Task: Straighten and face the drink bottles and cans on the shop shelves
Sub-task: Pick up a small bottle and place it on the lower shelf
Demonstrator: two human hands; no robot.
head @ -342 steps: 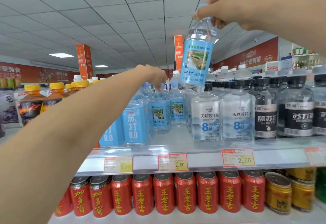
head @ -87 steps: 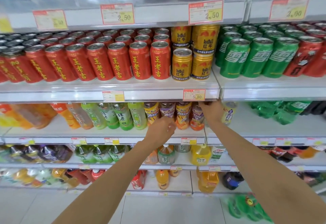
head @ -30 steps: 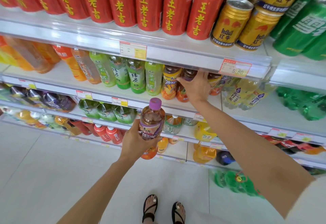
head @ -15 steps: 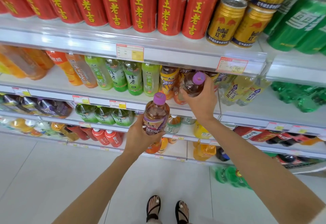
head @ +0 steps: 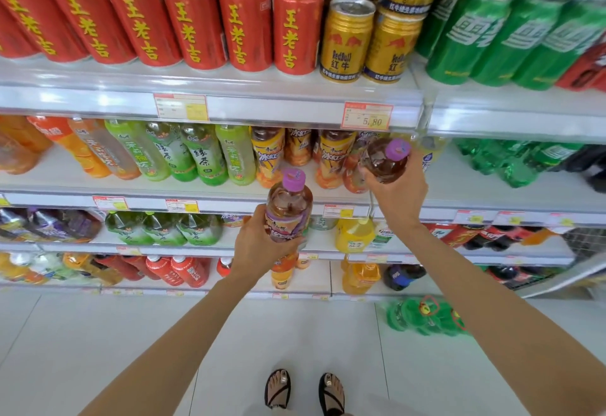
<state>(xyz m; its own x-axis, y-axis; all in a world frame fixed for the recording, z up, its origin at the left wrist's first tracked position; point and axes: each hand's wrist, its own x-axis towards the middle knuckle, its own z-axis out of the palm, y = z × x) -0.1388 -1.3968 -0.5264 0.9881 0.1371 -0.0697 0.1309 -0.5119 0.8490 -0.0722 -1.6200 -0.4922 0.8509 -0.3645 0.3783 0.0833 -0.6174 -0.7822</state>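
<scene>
One wide-angle camera, worn on the person's head, looked forward and down from close before the shelves [head: 262,111], whose front edges bowed across the upper frame; floor [head: 98,333] and sandalled feet [head: 278,387] lay lowest.

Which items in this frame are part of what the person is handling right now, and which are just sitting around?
In hand: left hand gripping a purple-capped bottle; right hand gripping a second purple-capped bottle by the iced tea bottles.
Just sitting: red cans, gold cans, green cans, green tea bottles, green pack on the floor.
</scene>
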